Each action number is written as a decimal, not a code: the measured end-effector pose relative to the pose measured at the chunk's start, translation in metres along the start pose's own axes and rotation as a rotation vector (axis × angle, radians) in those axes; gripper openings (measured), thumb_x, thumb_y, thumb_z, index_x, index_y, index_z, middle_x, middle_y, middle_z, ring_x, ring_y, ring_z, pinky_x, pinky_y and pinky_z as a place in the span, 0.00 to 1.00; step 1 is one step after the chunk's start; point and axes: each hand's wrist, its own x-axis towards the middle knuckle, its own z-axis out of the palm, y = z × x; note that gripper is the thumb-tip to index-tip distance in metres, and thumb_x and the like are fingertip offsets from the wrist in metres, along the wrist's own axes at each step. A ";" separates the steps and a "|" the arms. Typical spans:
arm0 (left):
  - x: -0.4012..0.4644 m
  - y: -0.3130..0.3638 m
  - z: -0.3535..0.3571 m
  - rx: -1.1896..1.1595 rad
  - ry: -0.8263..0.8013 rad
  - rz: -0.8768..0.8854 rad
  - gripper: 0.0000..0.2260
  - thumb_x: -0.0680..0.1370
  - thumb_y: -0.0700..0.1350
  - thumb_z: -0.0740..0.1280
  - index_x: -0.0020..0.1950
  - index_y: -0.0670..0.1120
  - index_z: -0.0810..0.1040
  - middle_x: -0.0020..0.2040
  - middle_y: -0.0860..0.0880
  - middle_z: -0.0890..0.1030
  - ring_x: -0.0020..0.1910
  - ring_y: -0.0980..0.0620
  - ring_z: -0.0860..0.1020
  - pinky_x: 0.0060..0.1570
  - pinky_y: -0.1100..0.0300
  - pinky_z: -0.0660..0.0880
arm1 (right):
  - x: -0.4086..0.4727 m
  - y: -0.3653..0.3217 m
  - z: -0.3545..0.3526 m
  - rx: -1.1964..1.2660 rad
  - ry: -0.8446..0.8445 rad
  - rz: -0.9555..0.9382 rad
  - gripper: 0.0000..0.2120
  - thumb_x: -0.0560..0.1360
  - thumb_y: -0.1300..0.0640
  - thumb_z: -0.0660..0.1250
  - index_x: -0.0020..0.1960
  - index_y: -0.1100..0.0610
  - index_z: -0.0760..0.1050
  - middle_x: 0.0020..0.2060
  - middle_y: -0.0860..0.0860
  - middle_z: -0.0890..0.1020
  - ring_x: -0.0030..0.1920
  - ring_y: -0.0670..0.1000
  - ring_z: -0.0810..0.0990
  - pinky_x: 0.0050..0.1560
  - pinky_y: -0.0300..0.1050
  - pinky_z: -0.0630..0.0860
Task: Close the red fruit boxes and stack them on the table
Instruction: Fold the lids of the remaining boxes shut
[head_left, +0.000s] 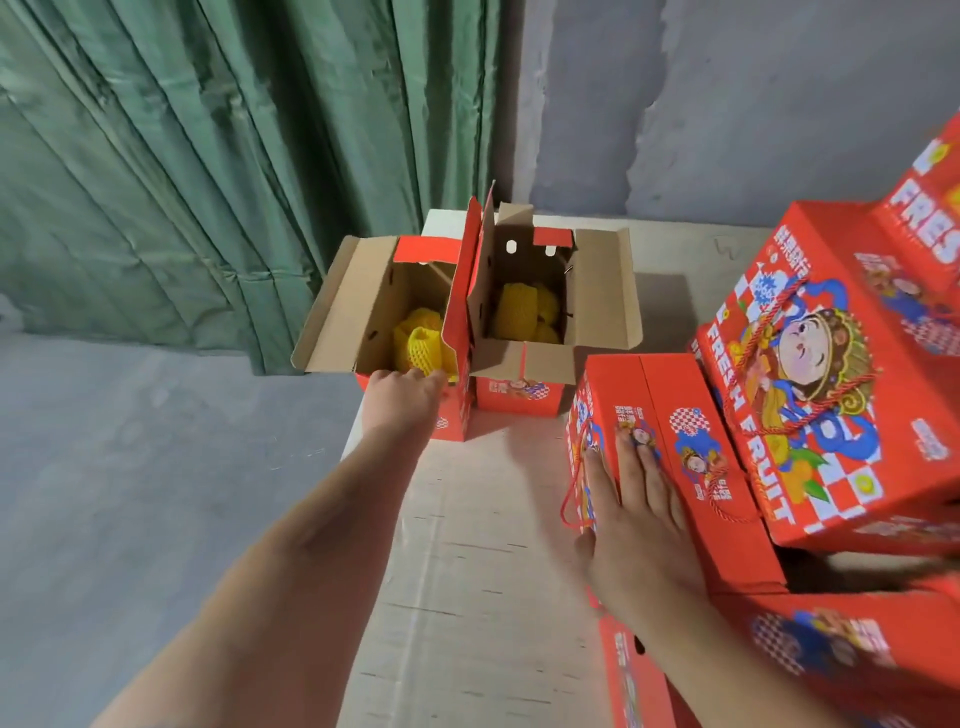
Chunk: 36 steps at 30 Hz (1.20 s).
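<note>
The left hand (402, 387) gripped the near rim of the open box (410, 332) (grip curled); right of that box, the right hand (636, 512) lay flat, fingers spread, on a closed box (691, 415).

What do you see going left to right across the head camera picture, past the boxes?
Green curtain → left open box, with the left hand at its near edge → right open box → closed box under the flat right hand → big tilted box.
</note>
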 end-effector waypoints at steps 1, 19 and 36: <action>-0.006 0.001 0.000 -0.005 0.000 0.023 0.10 0.84 0.52 0.66 0.63 0.51 0.74 0.52 0.49 0.84 0.48 0.45 0.83 0.48 0.54 0.73 | 0.000 0.001 0.001 0.011 0.003 -0.003 0.43 0.77 0.44 0.61 0.85 0.49 0.42 0.82 0.55 0.33 0.82 0.56 0.34 0.82 0.55 0.44; -0.287 0.122 -0.043 -0.365 -0.123 0.089 0.12 0.80 0.50 0.66 0.64 0.56 0.77 0.57 0.56 0.82 0.58 0.53 0.81 0.52 0.55 0.75 | -0.150 -0.063 -0.024 0.190 -0.228 -0.375 0.33 0.79 0.63 0.60 0.79 0.47 0.52 0.74 0.49 0.62 0.63 0.63 0.76 0.58 0.59 0.77; -0.476 0.371 -0.132 -0.410 -0.180 0.070 0.24 0.82 0.65 0.55 0.76 0.57 0.68 0.70 0.59 0.76 0.68 0.47 0.73 0.66 0.53 0.72 | -0.323 0.180 -0.041 0.161 -0.241 -0.326 0.10 0.79 0.66 0.62 0.50 0.51 0.67 0.55 0.52 0.70 0.58 0.59 0.75 0.46 0.48 0.67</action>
